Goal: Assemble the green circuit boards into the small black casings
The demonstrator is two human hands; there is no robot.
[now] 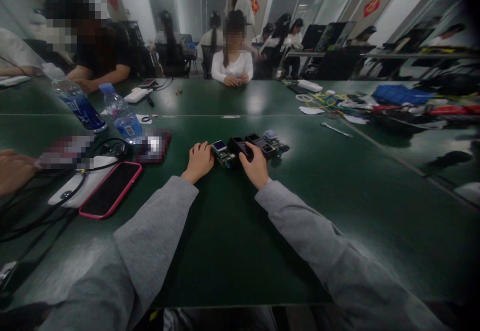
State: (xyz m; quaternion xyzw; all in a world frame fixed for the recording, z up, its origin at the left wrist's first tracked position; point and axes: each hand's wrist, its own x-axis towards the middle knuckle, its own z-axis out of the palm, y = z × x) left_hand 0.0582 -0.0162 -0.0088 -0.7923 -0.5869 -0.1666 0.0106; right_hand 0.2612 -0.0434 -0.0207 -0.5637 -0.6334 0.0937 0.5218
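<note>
Near the middle of the table, my left hand (200, 162) has its fingers curled against the left edge of a small circuit board (227, 159) that carries a little square screen. Beside it, my right hand (256, 165) has thumb and fingers around a black plastic case (236, 145). The far side of that grip is hidden. Just behind my right fingers lies a second black case (252, 138) with open compartments. To its right is another circuit board (279, 147) with a small pale screen (270, 134) on top.
Leftward lie a pink-edged phone (111, 191), a white power bank (71, 186) with black cables, and two water bottles (120, 116). A wrench (336, 130) and tangled wires (326, 102) are at right. Another person's hand (17, 172) shows at far left; a person sits opposite (232, 63).
</note>
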